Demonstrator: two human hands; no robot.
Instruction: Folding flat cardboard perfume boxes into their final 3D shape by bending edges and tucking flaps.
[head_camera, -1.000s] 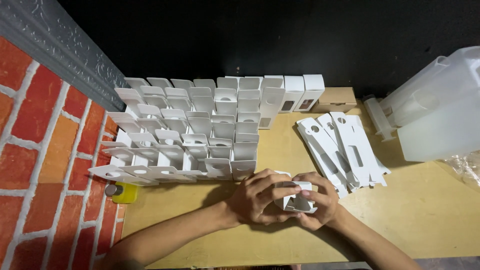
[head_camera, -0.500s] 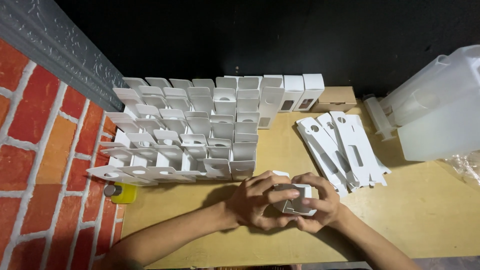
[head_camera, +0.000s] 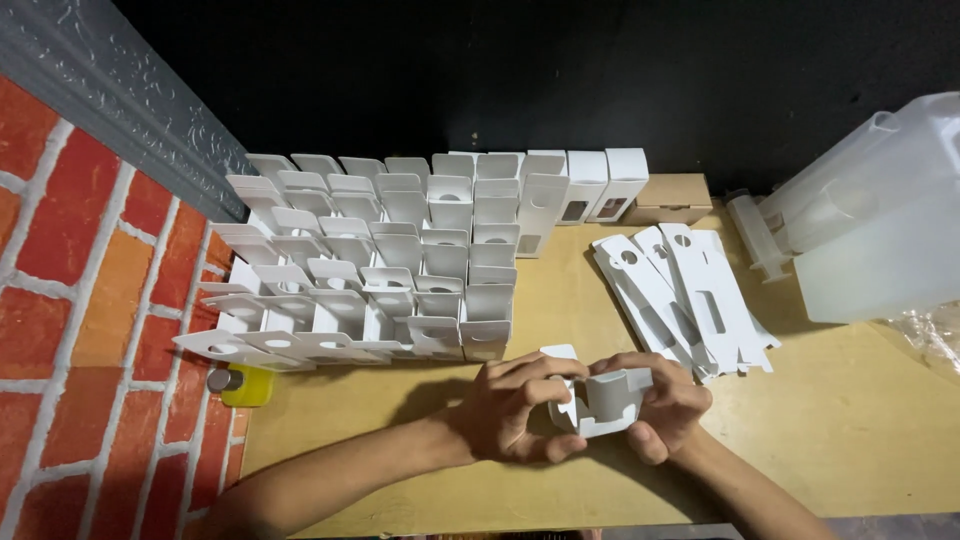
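Note:
A small white cardboard box, partly folded, is gripped between both hands just above the wooden table. My left hand clasps its left side, fingers curled over the top flap. On the box's right side sits my right hand, thumb under it. Directly behind my hands stand several rows of folded white boxes with open flaps.
A fanned pile of flat white box blanks lies right of the hands. A large translucent plastic jug lies at the far right. A brown carton sits at the back. A small yellow glue bottle stands by the brick wall.
The box has been turned and folded further between my hands; its open side now faces up. Both hands stayed in about the same spot.

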